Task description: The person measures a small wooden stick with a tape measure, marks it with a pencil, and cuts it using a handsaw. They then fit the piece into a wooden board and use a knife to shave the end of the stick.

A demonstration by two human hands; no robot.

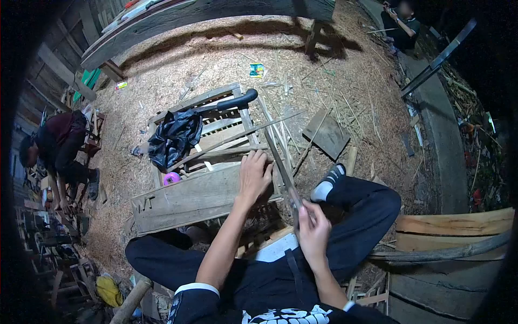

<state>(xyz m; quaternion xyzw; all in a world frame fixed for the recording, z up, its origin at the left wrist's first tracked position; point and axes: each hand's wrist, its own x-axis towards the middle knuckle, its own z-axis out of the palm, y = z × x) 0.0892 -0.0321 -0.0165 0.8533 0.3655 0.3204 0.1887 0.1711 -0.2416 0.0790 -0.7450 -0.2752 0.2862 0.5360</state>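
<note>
From my feed: right hand [314, 231] closed around long dark strip [280, 166] (wood or metal, can't tell), just right of plank [186, 201]. Left hand [254, 175] over plank's right end, fingers bent, grip hidden.

Lit ground [216, 70] covered with wood shavings. Dark plank wall [59, 32], left; raised wooden platform [216, 27], far side; concrete curb [442, 135], right.
</note>
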